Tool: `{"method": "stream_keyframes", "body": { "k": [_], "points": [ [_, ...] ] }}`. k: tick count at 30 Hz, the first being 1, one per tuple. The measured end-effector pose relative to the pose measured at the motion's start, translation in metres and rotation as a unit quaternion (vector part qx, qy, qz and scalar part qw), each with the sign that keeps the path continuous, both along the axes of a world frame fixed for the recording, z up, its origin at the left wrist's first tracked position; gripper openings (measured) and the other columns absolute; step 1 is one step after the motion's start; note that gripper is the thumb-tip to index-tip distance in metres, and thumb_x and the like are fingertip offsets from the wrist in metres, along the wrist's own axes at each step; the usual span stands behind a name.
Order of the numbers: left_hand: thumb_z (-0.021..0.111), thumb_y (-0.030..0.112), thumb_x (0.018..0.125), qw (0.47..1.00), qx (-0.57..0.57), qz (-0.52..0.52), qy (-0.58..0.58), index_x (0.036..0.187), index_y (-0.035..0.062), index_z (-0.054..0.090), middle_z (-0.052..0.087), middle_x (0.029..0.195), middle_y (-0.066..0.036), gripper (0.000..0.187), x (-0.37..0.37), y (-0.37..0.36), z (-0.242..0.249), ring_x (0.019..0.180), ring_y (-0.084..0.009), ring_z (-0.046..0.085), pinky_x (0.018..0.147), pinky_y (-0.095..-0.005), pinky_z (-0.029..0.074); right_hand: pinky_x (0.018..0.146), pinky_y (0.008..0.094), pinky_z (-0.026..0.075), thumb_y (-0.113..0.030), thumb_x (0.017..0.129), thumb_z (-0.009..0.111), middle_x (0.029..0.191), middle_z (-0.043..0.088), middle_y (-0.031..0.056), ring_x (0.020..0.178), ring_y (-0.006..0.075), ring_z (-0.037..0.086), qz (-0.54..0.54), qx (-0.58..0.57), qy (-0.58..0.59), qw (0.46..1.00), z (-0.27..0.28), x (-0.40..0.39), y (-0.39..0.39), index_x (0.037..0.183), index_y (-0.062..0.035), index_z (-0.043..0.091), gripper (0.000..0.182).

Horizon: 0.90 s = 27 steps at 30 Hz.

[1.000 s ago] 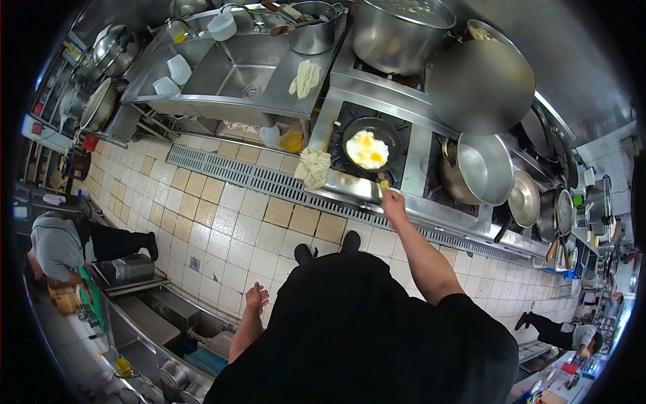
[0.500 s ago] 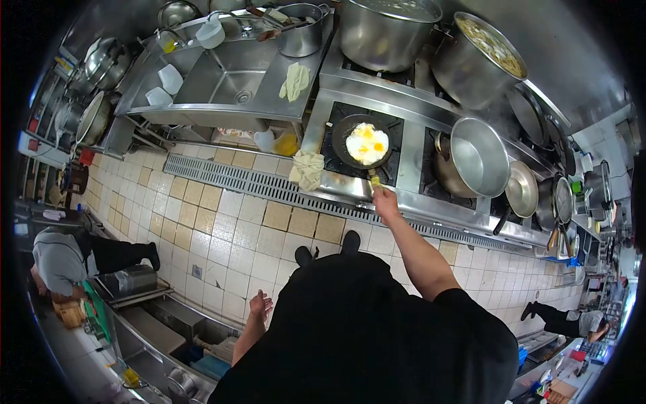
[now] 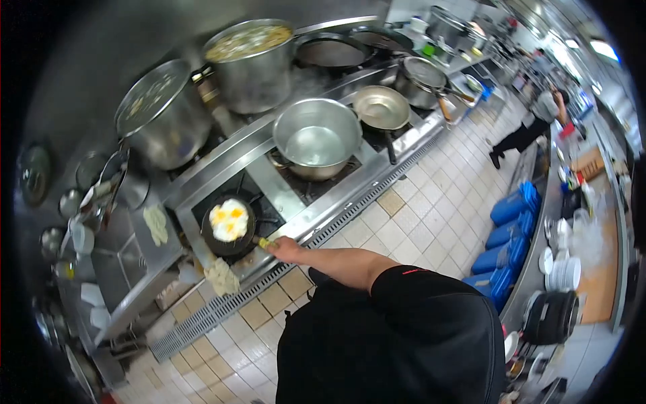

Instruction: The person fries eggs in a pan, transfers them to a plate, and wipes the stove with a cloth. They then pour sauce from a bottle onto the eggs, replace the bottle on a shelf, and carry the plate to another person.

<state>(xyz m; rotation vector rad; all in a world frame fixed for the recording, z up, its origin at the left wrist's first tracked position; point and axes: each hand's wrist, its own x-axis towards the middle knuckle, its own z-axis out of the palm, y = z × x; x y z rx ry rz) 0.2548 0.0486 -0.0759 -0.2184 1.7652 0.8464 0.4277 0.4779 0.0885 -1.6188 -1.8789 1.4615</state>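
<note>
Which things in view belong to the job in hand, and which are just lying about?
In use:
- right hand, gripping the pan handle
- frying pan
- eggs in it
- burner beneath

Apparently not part of it:
- wide pot on the next burner
- light pan beyond
- cloth at the stove's edge
- blue bins

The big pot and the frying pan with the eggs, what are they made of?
Big pot: probably stainless steel, brushed, since it is grey with soft shine. Pan: dark metal, perhaps iron or coated; it looks black and dull.
</note>
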Motion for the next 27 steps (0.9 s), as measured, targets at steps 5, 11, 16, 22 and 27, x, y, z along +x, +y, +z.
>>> {"method": "stream_keyframes", "body": {
  "k": [5, 11, 16, 22, 27],
  "points": [
    [0.034, 0.045, 0.095, 0.999, -0.010, -0.044, 0.000, 0.121, -0.0102, 0.044, 0.058, 0.109, -0.022, 0.063, -0.010, 0.055, 0.016, 0.098, -0.0273, 0.058, 0.085, -0.0347, 0.047, 0.063, 0.0387, 0.048, -0.047, 0.083, 0.051, 0.069, 0.062, 0.0161, 0.065, 0.0273, 0.061, -0.024, -0.039, -0.003, 0.999, 0.030, 0.023, -0.001, 0.084, 0.0012, 0.063, 0.050],
    [0.034, 0.046, 0.095, 0.998, -0.014, -0.063, 0.003, 0.121, -0.0103, 0.044, 0.058, 0.109, -0.022, 0.063, -0.013, 0.076, 0.026, 0.097, -0.0273, 0.059, 0.085, -0.0343, 0.047, 0.065, 0.0416, 0.049, -0.045, 0.085, 0.049, 0.074, 0.062, 0.0200, 0.069, 0.0334, 0.063, -0.027, -0.014, -0.008, 0.999, 0.028, 0.000, -0.001, 0.089, 0.0007, 0.062, 0.048],
    [0.034, 0.046, 0.095, 0.998, -0.016, -0.061, 0.002, 0.121, -0.0104, 0.044, 0.058, 0.109, -0.022, 0.063, -0.015, 0.078, 0.029, 0.097, -0.0273, 0.059, 0.085, -0.0339, 0.047, 0.067, 0.0420, 0.049, -0.046, 0.085, 0.049, 0.076, 0.062, 0.0203, 0.072, 0.0331, 0.062, 0.013, 0.014, -0.026, 0.999, 0.026, 0.015, -0.009, 0.088, 0.0011, 0.061, 0.049],
    [0.034, 0.046, 0.095, 0.999, -0.017, -0.047, 0.003, 0.121, -0.0106, 0.044, 0.058, 0.108, -0.022, 0.063, -0.016, 0.072, 0.026, 0.097, -0.0273, 0.059, 0.085, -0.0334, 0.047, 0.087, 0.0366, 0.046, -0.044, 0.083, 0.052, 0.107, 0.059, 0.0232, 0.102, 0.0335, 0.058, -0.008, -0.089, -0.031, 0.995, 0.035, 0.009, 0.005, 0.113, 0.0048, 0.055, 0.057],
    [0.034, 0.046, 0.095, 1.000, -0.010, -0.016, 0.005, 0.121, -0.0107, 0.044, 0.058, 0.108, -0.023, 0.063, -0.015, 0.047, 0.028, 0.097, -0.0273, 0.059, 0.085, -0.0331, 0.047, 0.084, 0.0400, 0.047, -0.048, 0.083, 0.050, 0.103, 0.061, 0.0223, 0.097, 0.0352, 0.059, -0.010, -0.059, -0.038, 0.998, 0.018, -0.007, 0.002, 0.103, 0.0020, 0.061, 0.055]
  ]
}}
